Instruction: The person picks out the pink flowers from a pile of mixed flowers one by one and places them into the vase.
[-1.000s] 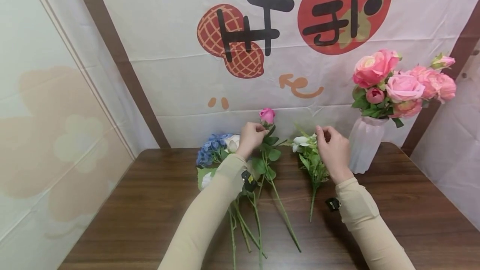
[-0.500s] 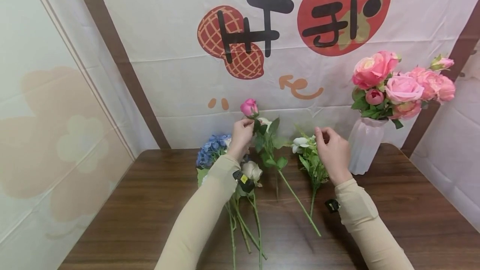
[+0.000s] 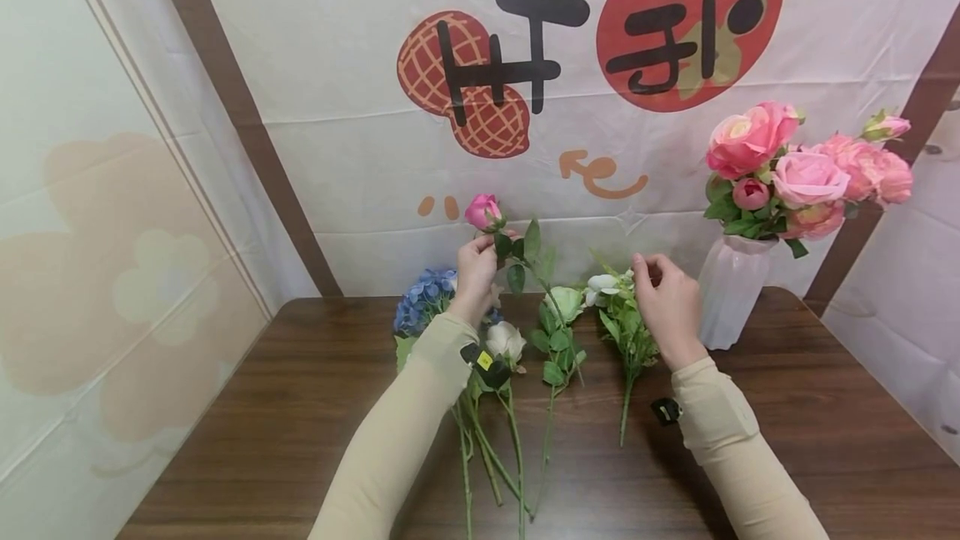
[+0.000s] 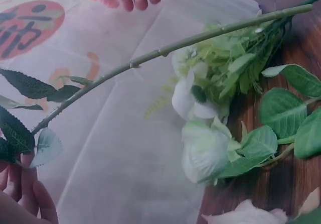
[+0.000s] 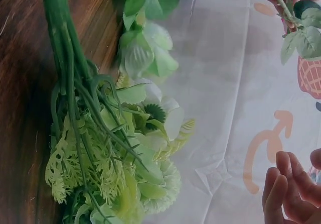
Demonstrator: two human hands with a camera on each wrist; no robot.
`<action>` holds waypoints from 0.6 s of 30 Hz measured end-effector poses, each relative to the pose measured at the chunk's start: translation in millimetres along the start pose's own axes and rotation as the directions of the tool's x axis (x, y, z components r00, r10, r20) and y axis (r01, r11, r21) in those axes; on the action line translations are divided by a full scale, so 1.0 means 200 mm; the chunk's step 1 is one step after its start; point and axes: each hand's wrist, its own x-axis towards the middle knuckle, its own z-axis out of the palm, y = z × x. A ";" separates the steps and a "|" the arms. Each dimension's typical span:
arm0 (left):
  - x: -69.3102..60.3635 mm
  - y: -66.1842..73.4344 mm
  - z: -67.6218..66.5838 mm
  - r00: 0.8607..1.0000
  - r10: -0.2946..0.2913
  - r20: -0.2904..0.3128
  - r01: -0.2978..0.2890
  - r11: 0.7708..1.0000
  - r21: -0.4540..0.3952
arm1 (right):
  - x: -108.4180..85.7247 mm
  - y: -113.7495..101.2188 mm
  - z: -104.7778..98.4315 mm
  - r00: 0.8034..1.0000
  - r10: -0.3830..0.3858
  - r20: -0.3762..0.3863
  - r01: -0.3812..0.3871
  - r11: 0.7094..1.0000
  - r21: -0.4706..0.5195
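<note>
My left hand [image 3: 474, 280] pinches a pink rose [image 3: 483, 212] by its stem just below the bloom, above the back of the table. The rose's thorny stem [image 4: 163, 51] slants away to the right, with dark green leaves near my fingers. Below and right of it lies a pale green-white rose [image 3: 564, 303] with round leaves. My right hand [image 3: 667, 307] hovers by a spray of white flowers and greenery [image 3: 628, 332]. Its fingers [image 5: 278, 194] are loosely curled with nothing between them, apart from the spray.
Blue hydrangea [image 3: 423, 302] and a cream rose [image 3: 506, 342] lie on the left, partly behind my left arm, stems toward me. A white vase [image 3: 733, 294] with pink flowers [image 3: 810, 173] stands at the right back. A printed cloth [image 3: 337, 165] hangs behind the wooden table [image 3: 300, 407].
My left hand has lifted the pink rose and carried it left, its stem swinging off the table. The pale green-white rose beneath has come into view. The right hand has stayed in place.
</note>
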 end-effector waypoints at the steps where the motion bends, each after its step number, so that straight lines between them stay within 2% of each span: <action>1: -0.01 0.00 0.00 1.000 0.006 -0.001 -0.006 1.000 -0.006 | 0.00 0.00 0.00 1.000 -0.001 0.003 0.001 1.000 -0.002; 10: -0.08 0.02 0.03 0.999 0.047 -0.018 -0.048 0.997 -0.063 | -0.01 -0.05 -0.01 1.000 -0.012 -0.004 0.012 1.000 -0.003; 18: -0.14 0.05 0.05 0.996 0.086 -0.028 -0.088 0.992 -0.095 | -0.02 -0.15 -0.05 0.996 -0.078 -0.038 0.081 0.995 0.059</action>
